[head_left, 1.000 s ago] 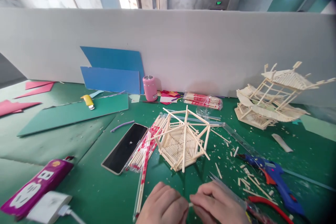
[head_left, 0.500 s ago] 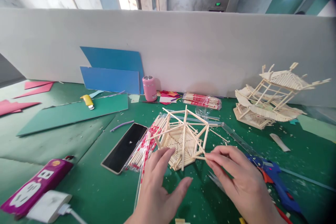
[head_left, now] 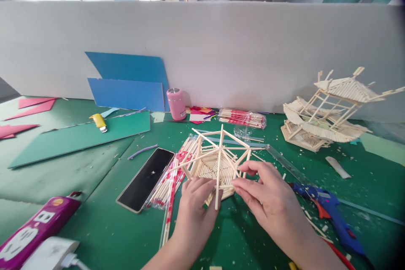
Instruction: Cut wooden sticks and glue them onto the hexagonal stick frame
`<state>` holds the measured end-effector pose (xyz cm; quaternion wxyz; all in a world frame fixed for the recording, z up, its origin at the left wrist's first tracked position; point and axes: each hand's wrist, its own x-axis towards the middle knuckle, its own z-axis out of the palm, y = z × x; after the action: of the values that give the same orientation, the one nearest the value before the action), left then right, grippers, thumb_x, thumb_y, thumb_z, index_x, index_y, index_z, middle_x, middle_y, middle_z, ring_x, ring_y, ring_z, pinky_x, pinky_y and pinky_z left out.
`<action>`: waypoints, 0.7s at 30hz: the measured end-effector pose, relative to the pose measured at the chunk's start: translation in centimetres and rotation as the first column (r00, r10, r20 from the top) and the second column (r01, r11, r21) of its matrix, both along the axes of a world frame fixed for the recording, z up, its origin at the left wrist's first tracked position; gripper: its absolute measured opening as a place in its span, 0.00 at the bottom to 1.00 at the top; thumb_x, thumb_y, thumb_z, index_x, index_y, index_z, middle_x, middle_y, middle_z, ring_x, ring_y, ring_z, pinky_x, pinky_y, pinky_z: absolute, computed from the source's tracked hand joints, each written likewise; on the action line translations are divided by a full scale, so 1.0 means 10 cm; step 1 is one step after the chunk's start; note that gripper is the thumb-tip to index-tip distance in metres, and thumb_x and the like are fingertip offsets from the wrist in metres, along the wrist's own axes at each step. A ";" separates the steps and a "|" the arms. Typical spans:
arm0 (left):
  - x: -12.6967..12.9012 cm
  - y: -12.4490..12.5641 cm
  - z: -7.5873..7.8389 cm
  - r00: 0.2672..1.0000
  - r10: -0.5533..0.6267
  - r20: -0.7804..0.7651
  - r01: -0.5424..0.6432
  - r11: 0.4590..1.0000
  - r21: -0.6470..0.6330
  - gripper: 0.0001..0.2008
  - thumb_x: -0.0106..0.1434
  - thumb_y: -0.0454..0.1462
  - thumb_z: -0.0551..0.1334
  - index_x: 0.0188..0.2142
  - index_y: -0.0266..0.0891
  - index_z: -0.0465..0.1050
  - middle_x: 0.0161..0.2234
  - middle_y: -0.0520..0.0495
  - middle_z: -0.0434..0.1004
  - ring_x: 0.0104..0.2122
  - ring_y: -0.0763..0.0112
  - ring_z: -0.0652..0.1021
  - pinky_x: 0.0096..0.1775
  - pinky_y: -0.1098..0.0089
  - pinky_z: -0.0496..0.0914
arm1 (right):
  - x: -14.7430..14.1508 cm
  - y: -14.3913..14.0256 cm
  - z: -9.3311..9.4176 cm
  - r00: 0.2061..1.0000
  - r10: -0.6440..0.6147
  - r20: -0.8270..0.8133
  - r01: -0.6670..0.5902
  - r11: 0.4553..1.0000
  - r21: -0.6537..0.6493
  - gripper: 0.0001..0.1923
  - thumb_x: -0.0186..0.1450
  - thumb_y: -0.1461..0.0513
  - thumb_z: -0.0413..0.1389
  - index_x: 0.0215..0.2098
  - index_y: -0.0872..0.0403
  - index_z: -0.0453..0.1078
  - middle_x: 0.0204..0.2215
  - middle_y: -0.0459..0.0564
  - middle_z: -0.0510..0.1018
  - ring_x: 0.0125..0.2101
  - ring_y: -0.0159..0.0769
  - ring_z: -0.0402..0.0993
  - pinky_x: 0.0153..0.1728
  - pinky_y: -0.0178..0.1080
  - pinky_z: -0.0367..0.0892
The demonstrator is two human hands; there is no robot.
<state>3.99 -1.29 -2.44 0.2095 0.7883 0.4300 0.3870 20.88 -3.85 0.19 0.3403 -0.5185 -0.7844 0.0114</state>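
Gently, both hands are steadying the hexagonal stick frame [head_left: 218,164] on the counter [head_left: 95,185].
Left hand [head_left: 196,202] fingers are gripping its near edge, right hand [head_left: 265,194] fingers are pinching a rib — light, brittle, glue-jointed, so probably safest held at the solid base.

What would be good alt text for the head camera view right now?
Both hands, left hand and right hand, grip the near edge of a hexagonal stick frame on a green table. A phone lies left; a blue glue gun right.

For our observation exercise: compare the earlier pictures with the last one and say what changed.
Both hands moved up from the table's near edge: left hand and right hand now grip the hexagonal stick frame at its near side. Phone, glue gun and stick pavilion model stayed put.
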 end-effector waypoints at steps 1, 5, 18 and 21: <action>0.00 0.01 0.00 1.000 -0.007 0.025 0.007 1.000 -0.011 0.06 0.59 0.31 0.57 0.30 0.37 0.73 0.27 0.46 0.76 0.27 0.65 0.75 0.31 0.65 0.68 | 0.00 0.00 0.00 1.000 -0.004 -0.005 0.004 1.000 -0.003 0.10 0.62 0.69 0.51 0.38 0.51 0.72 0.40 0.52 0.67 0.39 0.38 0.65 0.35 0.41 0.68; 0.00 0.04 0.00 0.988 -0.039 0.152 0.056 0.992 -0.109 0.06 0.58 0.31 0.58 0.30 0.37 0.74 0.27 0.45 0.76 0.28 0.66 0.75 0.31 0.67 0.68 | -0.01 0.00 -0.01 1.000 -0.029 -0.012 0.029 1.000 0.006 0.10 0.62 0.69 0.52 0.37 0.51 0.72 0.41 0.52 0.68 0.40 0.39 0.65 0.35 0.43 0.68; 0.08 0.01 -0.16 0.838 0.119 0.533 0.217 0.823 -0.525 0.04 0.56 0.37 0.63 0.29 0.38 0.75 0.27 0.49 0.73 0.30 0.67 0.73 0.35 0.69 0.68 | -0.04 0.00 -0.01 0.996 -0.054 -0.071 0.052 0.998 -0.037 0.09 0.62 0.68 0.52 0.37 0.53 0.73 0.41 0.53 0.67 0.41 0.39 0.65 0.37 0.44 0.67; 0.10 0.00 -0.15 0.817 0.150 0.556 0.224 0.807 -0.547 0.04 0.55 0.36 0.64 0.27 0.38 0.75 0.25 0.51 0.72 0.27 0.70 0.72 0.32 0.72 0.67 | -0.05 -0.01 -0.02 0.996 -0.061 -0.069 0.058 0.997 -0.041 0.10 0.62 0.69 0.52 0.38 0.52 0.73 0.41 0.53 0.67 0.42 0.39 0.65 0.38 0.44 0.67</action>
<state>4.95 -1.27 -3.97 0.5709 0.5376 0.4284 0.4488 20.42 -4.00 0.04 0.3578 -0.5474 -0.7557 0.0349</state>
